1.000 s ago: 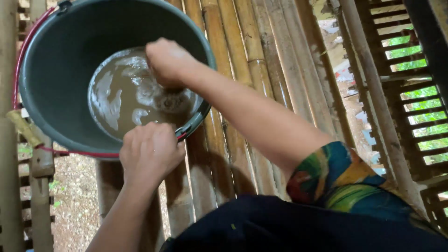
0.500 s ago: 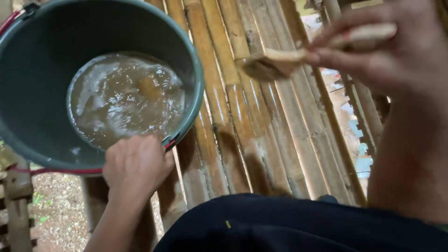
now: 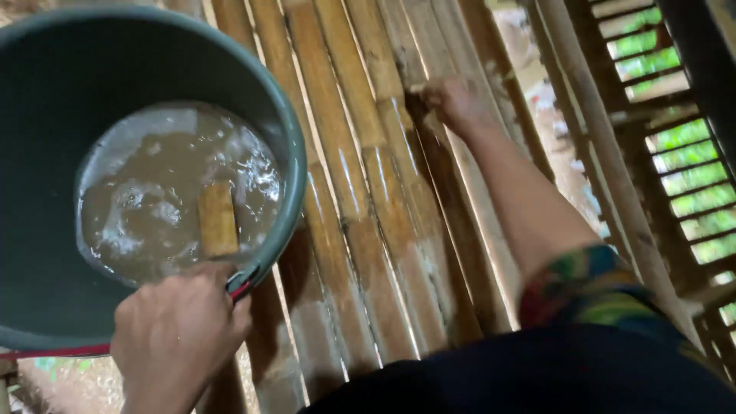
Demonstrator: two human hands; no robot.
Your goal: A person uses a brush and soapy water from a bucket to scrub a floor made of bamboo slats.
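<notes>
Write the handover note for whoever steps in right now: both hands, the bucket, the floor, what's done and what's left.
Left hand: grip closed on the near rim of the round grey-green plastic bucket, steadying it.
Right hand: reached out over the bamboo-slat floor, pressing something small against the slats; what it holds is too blurred to name.
Bucket: stands on the slats, part filled with murky brown water; a tan rectangular block floats in it.
Done: slats near the bucket and below the right hand look wet.
Left: slats to the far right look dry, apparently not yet scrubbed.
</notes>
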